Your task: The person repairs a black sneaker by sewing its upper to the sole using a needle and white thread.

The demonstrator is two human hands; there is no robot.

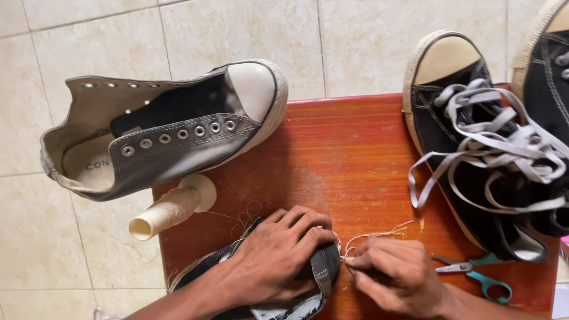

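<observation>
My left hand (pixel 278 249) presses down on a dark grey high-top shoe (pixel 323 272) lying at the near edge of a red wooden table (pixel 344 154), gripping its canvas. Just to its right, my right hand (pixel 394 275) pinches a pale thread (pixel 373 236) that loops up from the shoe's edge. A cone of cream thread (pixel 172 207) lies on its side to the left, loose thread trailing from it toward the shoe.
An unlaced grey high-top (pixel 166 127) hangs over the table's left edge. A black laced sneaker (pixel 474 142) lies at right, another (pixel 548 65) at the far right. Teal-handled scissors (pixel 474 269) rest near my right hand. Beige floor tiles (pixel 35 237) surround the table.
</observation>
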